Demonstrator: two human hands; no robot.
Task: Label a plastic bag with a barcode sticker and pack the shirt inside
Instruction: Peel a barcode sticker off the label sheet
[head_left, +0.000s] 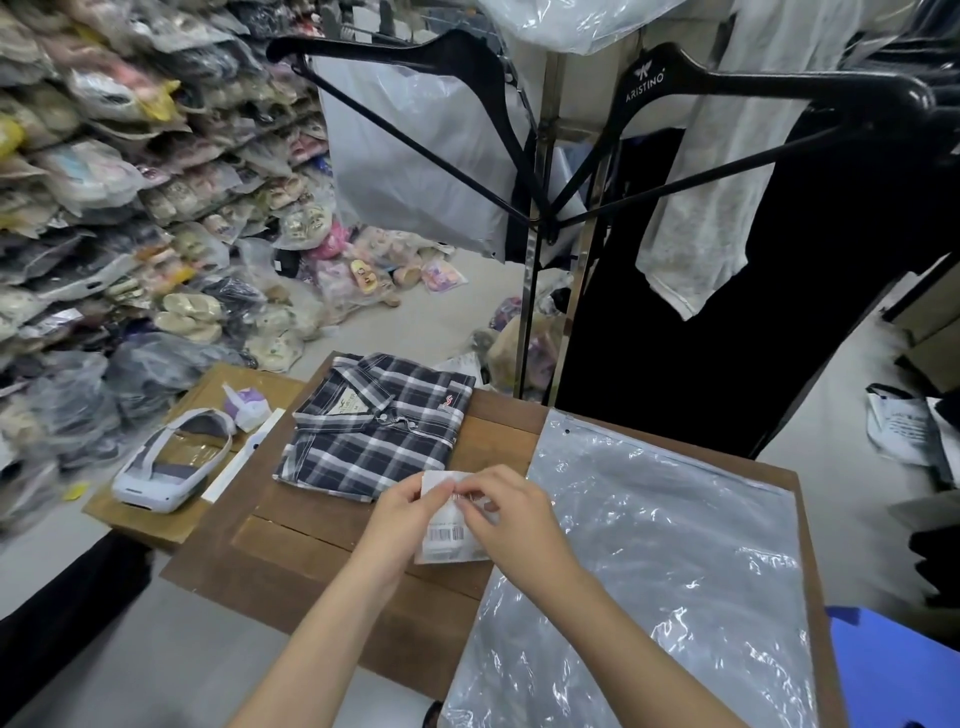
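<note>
A folded navy-and-white plaid shirt (374, 426) lies at the far left of the wooden table (311, 561). A clear plastic bag (660, 571) lies flat over the table's right half. Above the middle of the table, both hands hold a white barcode sticker sheet (448, 538). My left hand (402, 514) grips its left edge. My right hand (511, 514) pinches its upper right part, fingers covering some of the sheet.
A white headset (166, 462) and a small purple-and-white item (245, 408) sit on a lower board at the left. Bagged goods are piled along the left wall. Black hangers, garments and a metal rack pole (540, 218) stand behind the table. A blue object (898, 670) is at the right.
</note>
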